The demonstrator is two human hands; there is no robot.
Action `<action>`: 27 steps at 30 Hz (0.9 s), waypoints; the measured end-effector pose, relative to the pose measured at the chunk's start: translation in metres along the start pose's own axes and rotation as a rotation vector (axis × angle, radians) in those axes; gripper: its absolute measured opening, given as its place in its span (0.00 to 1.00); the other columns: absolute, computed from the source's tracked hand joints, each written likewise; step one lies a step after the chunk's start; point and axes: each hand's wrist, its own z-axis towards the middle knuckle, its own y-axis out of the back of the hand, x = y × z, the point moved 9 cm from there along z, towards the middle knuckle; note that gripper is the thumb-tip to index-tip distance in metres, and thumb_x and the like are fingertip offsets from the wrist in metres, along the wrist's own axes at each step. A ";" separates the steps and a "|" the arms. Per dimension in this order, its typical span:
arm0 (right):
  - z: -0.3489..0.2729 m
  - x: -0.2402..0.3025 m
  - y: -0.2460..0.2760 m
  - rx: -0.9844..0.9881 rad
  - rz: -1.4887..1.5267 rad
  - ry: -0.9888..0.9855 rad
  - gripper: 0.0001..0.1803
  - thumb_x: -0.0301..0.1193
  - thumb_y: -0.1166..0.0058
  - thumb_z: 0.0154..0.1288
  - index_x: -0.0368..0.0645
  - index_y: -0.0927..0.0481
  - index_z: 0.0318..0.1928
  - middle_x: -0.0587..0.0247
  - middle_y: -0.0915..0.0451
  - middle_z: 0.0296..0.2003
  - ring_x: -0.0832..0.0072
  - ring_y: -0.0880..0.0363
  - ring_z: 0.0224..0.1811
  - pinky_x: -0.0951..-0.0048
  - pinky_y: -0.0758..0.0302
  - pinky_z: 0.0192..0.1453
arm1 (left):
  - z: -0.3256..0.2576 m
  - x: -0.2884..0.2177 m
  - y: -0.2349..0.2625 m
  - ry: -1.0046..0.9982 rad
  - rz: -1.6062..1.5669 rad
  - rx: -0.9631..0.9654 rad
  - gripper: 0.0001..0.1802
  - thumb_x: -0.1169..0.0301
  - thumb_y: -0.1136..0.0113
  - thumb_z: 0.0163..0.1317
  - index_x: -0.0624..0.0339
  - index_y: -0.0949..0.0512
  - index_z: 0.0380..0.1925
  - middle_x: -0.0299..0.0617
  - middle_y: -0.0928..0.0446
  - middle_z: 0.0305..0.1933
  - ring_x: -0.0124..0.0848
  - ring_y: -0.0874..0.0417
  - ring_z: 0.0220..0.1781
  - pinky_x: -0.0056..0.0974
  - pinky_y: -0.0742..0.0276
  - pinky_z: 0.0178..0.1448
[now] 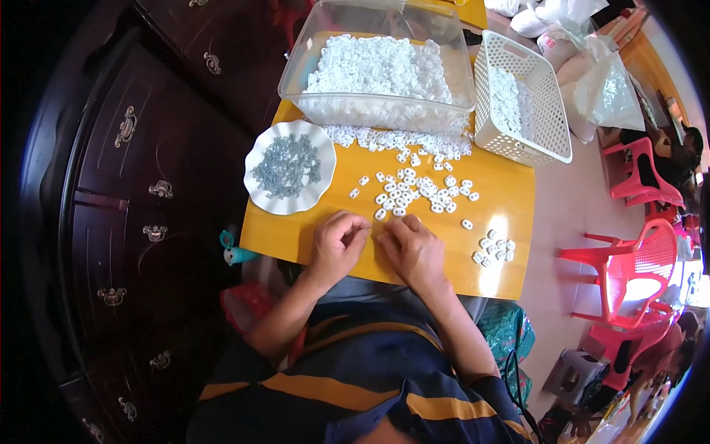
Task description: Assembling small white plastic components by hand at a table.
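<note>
Head view: both hands rest close together at the near edge of a small yellow table [510, 200]. The left hand [336, 248] is curled, its fingers bent inward toward the right hand [411, 248], whose fingers are also bent and meet the left's at the middle; something small seems pinched between the fingertips, but it is hidden, so I cannot tell what.

Just beyond the hands lies a loose scatter of small white plastic pieces [410, 194], with a smaller cluster of white pieces [495, 248] off to the right, near the table's right edge. To the far left on the table sits a white scalloped plate [260, 196] holding grey metal parts [287, 166]. At the far side stands a clear plastic tub [377, 111] heaped with the same white pieces, more of them spilled along its near wall. Right of it is a white perforated basket [547, 122], partly filled.

A dark wooden cabinet [133, 185] fills the left. Red plastic chairs [636, 274] stand on the floor to the right, and white bags [599, 81] lie beyond the basket.
</note>
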 end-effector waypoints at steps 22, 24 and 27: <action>-0.014 0.009 0.000 -0.097 -0.151 0.183 0.07 0.33 0.35 0.64 0.48 0.22 0.35 0.60 0.23 0.31 0.60 0.18 0.32 0.60 0.21 0.33 | 0.004 -0.017 -0.012 -0.080 0.016 0.021 0.05 0.86 0.39 0.61 0.66 0.19 0.35 0.35 0.23 0.32 0.18 0.26 0.26 0.26 0.32 0.30; -0.012 0.002 -0.004 -0.053 -0.089 0.126 0.08 0.32 0.35 0.63 0.47 0.22 0.35 0.58 0.22 0.32 0.57 0.18 0.33 0.58 0.20 0.34 | 0.004 -0.017 -0.013 -0.062 0.018 0.022 0.05 0.86 0.38 0.61 0.65 0.19 0.35 0.35 0.23 0.32 0.19 0.26 0.26 0.26 0.32 0.30; -0.010 -0.004 -0.007 -0.037 -0.081 0.051 0.08 0.32 0.35 0.63 0.46 0.22 0.35 0.56 0.22 0.32 0.55 0.18 0.33 0.57 0.20 0.35 | 0.004 -0.020 -0.013 -0.061 0.051 0.021 0.07 0.85 0.34 0.59 0.63 0.18 0.35 0.39 0.20 0.32 0.26 0.21 0.26 0.31 0.28 0.31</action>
